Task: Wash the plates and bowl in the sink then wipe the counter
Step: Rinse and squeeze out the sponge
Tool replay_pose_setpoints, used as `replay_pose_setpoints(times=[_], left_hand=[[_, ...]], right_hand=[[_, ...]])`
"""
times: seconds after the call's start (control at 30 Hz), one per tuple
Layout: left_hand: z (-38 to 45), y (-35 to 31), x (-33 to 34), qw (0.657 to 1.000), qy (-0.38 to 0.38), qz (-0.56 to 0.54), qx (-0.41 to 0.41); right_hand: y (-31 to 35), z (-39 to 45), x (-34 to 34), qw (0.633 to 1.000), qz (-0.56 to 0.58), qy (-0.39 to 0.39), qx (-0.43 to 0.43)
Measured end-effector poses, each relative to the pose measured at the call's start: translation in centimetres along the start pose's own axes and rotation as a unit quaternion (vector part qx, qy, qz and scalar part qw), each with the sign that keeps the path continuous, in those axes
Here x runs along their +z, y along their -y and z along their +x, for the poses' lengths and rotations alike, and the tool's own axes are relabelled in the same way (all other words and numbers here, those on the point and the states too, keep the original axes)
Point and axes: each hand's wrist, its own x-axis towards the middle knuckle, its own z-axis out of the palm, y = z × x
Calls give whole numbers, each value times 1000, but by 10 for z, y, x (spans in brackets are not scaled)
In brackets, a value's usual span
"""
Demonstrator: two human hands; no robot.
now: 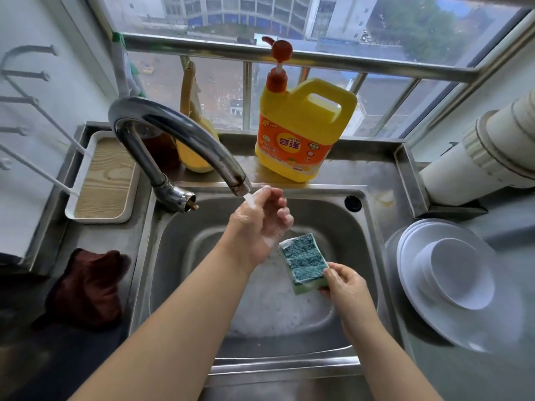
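Over the steel sink point(373, 256), the left hand point(260, 224) sits under the faucet point(179, 146) spout, soapy, its fingers loosely curled with nothing in its grip; a thin stream of water lands on it near the thumb. The right hand point(344, 282) pinches the near corner of a sponge point(304, 261), green scouring face up, the grip clamped on it just right of the left wrist. How far the fingers wrap beneath the sponge cannot be seen. Foam covers the sink floor, hiding the drain and anything under it.

The plates point(419, 299) are stacked on the counter point(477, 366) to the right of the sink, with the white bowl point(460, 273) resting in the top one; their edges blur together, so the number of plates is hard to tell. A yellow detergent jug point(304, 131) with an orange pump stands on the ledge behind the sink. A dark brown cloth point(86, 287) lies crumpled on the left counter, its near edge lost in shadow. A white tray point(104, 180) with a wood-grain insert sits behind it. A yellow item behind the faucet is mostly hidden.
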Motion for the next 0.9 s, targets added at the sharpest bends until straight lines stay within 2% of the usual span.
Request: replay_pose_setpoints(times=[0.17, 0.5, 0.67, 0.9], left_hand=[[-15, -9, 2, 997, 35, -62, -28], [4, -24, 29, 992, -5, -124, -3], [-11, -19, 22, 994, 40, -96, -33], [-41, -23, -17, 990, 90, -108, -8]], right_hand=[[0, 0, 3, 1000, 4, 7, 5], [1, -1, 8, 1000, 5, 19, 13], [-2, -1, 4, 1000, -3, 10, 16], [9, -4, 13, 999, 6, 34, 17]])
